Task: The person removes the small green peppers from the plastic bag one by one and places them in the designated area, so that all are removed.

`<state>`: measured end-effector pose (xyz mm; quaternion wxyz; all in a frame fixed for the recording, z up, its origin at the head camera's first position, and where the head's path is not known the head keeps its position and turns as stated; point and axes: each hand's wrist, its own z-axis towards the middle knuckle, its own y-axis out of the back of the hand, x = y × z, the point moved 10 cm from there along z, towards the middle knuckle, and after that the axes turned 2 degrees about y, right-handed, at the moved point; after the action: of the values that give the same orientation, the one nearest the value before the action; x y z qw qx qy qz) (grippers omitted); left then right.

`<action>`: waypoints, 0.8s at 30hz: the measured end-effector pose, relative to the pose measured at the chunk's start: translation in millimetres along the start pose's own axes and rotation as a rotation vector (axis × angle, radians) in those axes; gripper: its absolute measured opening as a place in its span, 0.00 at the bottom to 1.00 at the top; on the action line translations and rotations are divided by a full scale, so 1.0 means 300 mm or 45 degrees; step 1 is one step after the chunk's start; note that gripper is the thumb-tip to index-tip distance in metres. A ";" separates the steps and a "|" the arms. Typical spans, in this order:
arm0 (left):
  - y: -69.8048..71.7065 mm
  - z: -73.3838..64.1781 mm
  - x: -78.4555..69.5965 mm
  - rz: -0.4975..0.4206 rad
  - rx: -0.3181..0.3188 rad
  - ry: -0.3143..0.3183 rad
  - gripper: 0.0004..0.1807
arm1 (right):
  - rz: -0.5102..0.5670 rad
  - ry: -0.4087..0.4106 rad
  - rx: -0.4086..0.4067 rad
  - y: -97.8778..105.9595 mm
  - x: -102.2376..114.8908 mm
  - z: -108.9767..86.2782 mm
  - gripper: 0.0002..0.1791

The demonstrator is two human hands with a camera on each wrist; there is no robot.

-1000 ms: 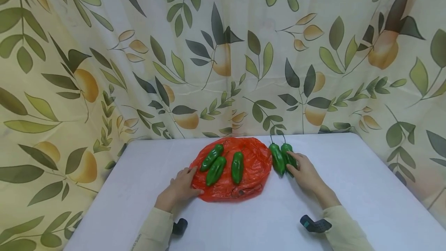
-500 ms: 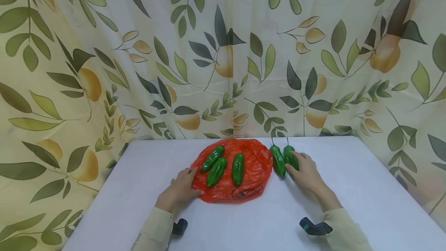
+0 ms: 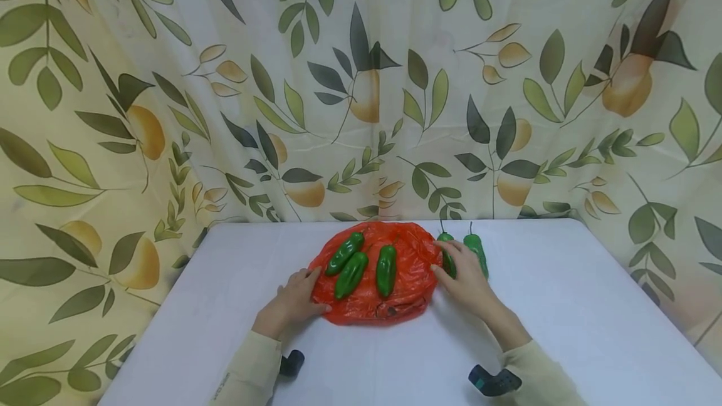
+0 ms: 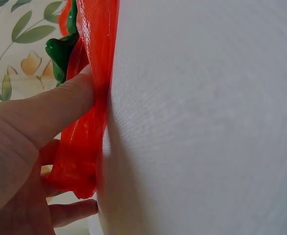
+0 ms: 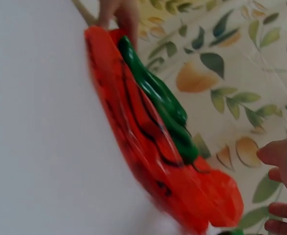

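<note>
A crumpled red plastic bag (image 3: 414, 268) lies on the white table, with three green peppers (image 3: 386, 271) on top. My left hand (image 3: 294, 301) grips the bag's left edge. In the left wrist view its thumb (image 4: 70, 98) presses the red film while the fingers sit behind it. At the bag's right side my right hand (image 3: 467, 273) reaches over another green pepper (image 3: 449, 264), partly covering it. In the right wrist view that hand (image 5: 283, 181) has thumb and fingers apart, with nothing between them. One more pepper (image 3: 476, 247) lies just beyond its knuckles.
White cloth covers the table (image 3: 372, 368). Behind it and at the left hangs a curtain (image 3: 361, 161) printed with leaves and fruit. Black wrist devices (image 3: 495, 382) sit at both cuffs.
My right hand has left the outermost pepper and moved left to the pepper beside the bag. The left hand has stayed at the bag's edge.
</note>
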<state>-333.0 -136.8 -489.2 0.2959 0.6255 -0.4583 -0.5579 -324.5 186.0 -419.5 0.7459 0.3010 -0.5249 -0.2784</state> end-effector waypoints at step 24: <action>0.011 -0.009 -0.006 -0.016 0.010 0.005 0.50 | 0.234 -0.027 0.319 -0.292 0.091 0.049 0.28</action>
<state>-331.1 -136.9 -485.0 0.2908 0.6305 -0.4559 -0.5568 -339.1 105.6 -463.8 0.7193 0.3393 -0.5887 -0.1444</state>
